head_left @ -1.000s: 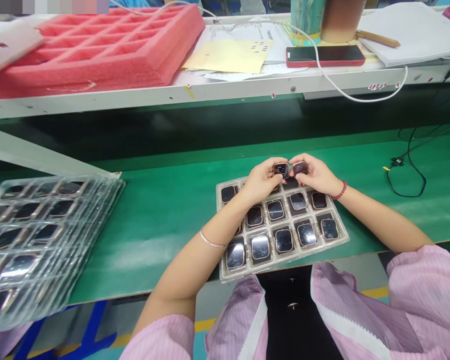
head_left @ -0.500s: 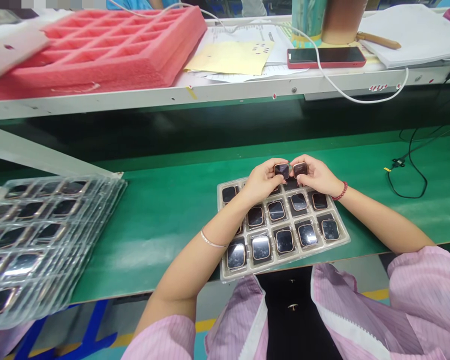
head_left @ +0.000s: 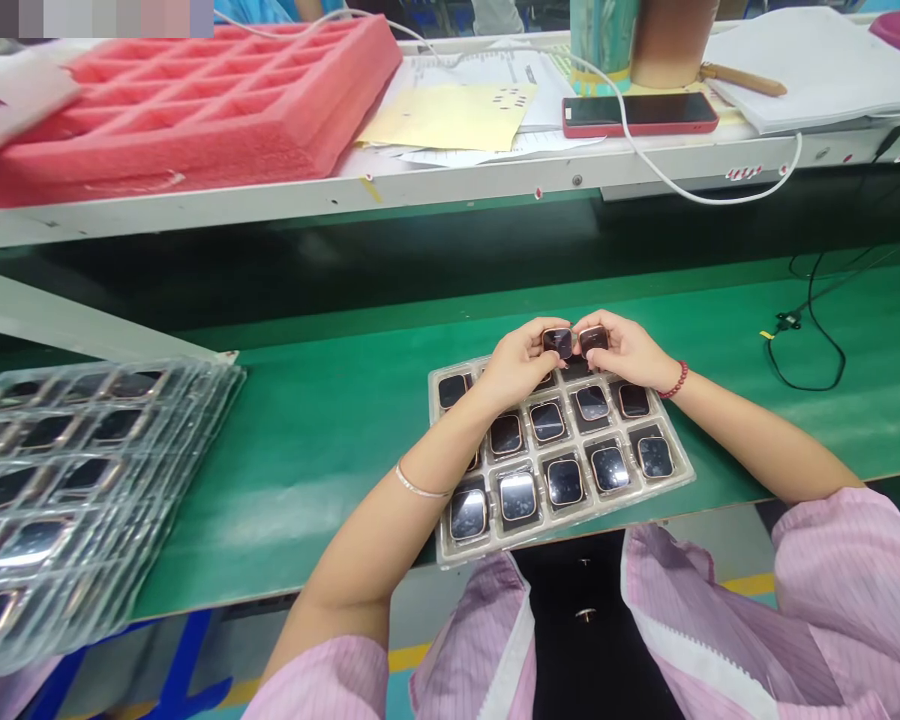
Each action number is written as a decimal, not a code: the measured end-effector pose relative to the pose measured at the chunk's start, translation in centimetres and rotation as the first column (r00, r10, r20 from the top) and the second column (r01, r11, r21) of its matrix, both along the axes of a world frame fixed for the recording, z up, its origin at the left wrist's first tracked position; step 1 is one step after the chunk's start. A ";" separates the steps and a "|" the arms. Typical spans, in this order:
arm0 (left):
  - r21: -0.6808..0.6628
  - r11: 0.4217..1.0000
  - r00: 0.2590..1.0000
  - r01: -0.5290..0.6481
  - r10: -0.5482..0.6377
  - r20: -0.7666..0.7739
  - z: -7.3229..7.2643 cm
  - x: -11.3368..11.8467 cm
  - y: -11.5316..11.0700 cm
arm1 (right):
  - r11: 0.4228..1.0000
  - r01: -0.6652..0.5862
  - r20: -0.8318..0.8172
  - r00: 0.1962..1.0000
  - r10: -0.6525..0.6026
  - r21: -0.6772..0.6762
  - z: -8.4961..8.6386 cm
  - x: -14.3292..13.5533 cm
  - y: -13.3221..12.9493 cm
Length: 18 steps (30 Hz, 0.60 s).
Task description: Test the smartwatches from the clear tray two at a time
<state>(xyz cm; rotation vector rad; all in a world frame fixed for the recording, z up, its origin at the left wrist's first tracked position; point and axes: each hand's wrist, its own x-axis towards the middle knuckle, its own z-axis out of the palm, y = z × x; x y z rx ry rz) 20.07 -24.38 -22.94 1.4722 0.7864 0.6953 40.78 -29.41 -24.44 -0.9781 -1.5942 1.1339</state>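
Observation:
Above the back edge of a clear plastic tray (head_left: 495, 545), my left hand (head_left: 521, 365) holds a watch-like square piece (head_left: 557, 343) with a dark face and a gold rim. My right hand (head_left: 628, 350) grips a similar square piece (head_left: 593, 341) close beside it, both dark faces turned up. In the tray's compartments lie several more such pieces, one of them a dark square (head_left: 565, 481) in the front row. My left hand and forearm cover part of the tray's left and back compartments.
On the left stands a stack of clear trays (head_left: 112, 470) with similar pieces. A raised white shelf (head_left: 450, 190) runs behind, holding red foam (head_left: 270, 140), papers, a phone (head_left: 640, 115) and cups. A black cable (head_left: 810, 340) lies at the right.
The whole view has shifted slightly. Both hands still hold their square pieces over the tray, in nearly the same pose.

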 end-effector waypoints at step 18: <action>0.046 0.999 1.000 0.026 -0.025 -0.016 0.0 -0.2 -0.1 | 1.000 0.001 0.012 1.000 -0.001 -0.019 0.3 -0.1 -0.1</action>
